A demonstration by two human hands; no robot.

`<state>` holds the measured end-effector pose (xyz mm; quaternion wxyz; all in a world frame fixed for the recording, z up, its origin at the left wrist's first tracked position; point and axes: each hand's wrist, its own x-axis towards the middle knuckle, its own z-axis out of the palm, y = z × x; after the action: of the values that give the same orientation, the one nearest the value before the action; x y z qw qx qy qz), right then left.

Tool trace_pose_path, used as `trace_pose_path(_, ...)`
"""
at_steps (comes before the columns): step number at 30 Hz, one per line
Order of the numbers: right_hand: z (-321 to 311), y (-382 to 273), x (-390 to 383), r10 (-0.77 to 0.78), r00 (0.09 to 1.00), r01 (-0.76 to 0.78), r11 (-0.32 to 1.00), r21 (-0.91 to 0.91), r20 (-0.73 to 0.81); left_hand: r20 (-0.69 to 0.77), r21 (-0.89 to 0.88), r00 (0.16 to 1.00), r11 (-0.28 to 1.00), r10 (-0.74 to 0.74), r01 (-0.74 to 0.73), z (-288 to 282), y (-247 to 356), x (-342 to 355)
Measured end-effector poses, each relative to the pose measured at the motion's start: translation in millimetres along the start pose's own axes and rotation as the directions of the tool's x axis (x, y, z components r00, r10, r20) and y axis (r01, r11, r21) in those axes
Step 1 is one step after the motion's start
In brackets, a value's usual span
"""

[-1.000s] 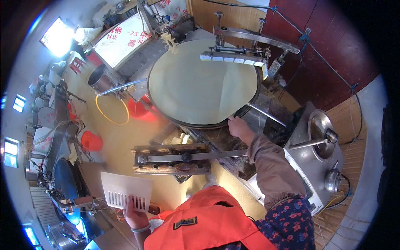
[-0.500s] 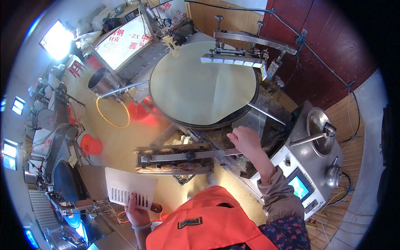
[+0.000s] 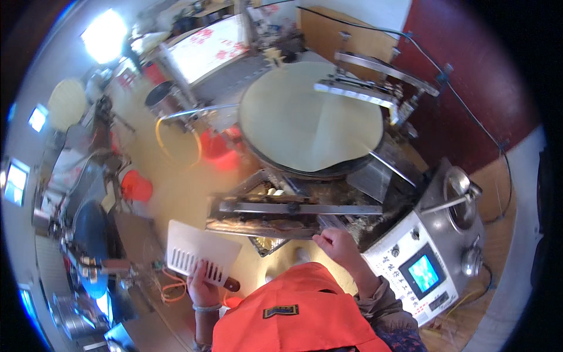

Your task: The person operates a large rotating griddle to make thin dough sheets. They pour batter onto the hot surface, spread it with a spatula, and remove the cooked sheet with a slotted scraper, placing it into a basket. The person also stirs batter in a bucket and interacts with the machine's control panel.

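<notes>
My left hand (image 3: 202,286) is closed on a wide slotted spatula (image 3: 202,252) with a pale blade and a short brown wooden handle. The blade points up and away from me, beside my red apron (image 3: 293,305). My right hand (image 3: 339,249) is curled into a fist with nothing visible in it; its palm side is hidden. It is nearest the right end of a long bar-topped frame (image 3: 264,223) with browned edges. Beyond that frame, a large round griddle (image 3: 281,168) carries a thin, pale sheet of batter (image 3: 299,117).
A control panel with a lit screen (image 3: 423,274) stands at my right, with a metal bowl (image 3: 459,202) behind it. A spreader arm (image 3: 358,92) reaches over the griddle. Red buckets (image 3: 136,186) and a steel pot (image 3: 166,100) stand on the left. Another dark griddle (image 3: 91,232) is farther left.
My right hand has drawn back toward me, from near the griddle to the near side of the bar-topped frame. The spatula stays in my left hand. The whole view has shifted.
</notes>
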<state>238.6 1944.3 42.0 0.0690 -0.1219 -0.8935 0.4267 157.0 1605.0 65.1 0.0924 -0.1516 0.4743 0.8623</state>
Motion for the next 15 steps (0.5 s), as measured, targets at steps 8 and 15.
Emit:
trace_pose_path(8, 122.2, -88.1, -18.7, -0.156, 0.704, -0.560, 0.477, 0.677, 0.693, 0.206, 0.080, 0.979, 0.996, 0.009, -0.026, -47.8, -22.1, 1.1)
trace_pose_path(15, 169.0, -133.5, -22.8, -0.147, 0.307, -0.813, 0.474, 0.339, 0.940, 0.001, -0.153, 0.984, 0.972, -0.178, 0.176, -71.6, -11.8, -28.6)
